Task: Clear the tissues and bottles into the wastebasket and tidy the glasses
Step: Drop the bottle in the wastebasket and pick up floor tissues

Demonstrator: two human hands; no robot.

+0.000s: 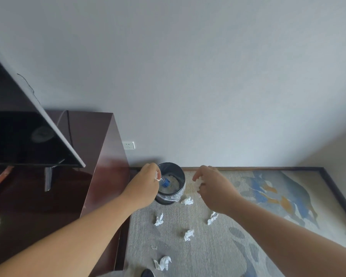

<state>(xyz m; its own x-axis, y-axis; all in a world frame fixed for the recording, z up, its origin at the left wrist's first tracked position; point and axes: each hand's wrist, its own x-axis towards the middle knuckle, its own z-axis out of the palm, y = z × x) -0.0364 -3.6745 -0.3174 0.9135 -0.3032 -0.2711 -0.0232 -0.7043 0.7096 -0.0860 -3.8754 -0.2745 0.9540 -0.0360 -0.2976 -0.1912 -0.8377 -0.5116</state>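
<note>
The left hand (148, 181) pinches a small white tissue scrap (158, 176) over the round black lined wastebasket (181, 174), which holds a clear blue-capped plastic bottle (165, 182). Just right of the basket, the right hand (215, 186) clutches a crumpled white tissue (198, 183). Loose tissues (188, 234) lie on the grey carpet (208, 256).

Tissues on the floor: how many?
5 tissues: one beside the wastebasket, one left, one under the right arm, one central, one nearest. The left hand and right hand each hold another; arms may hide more.
</note>
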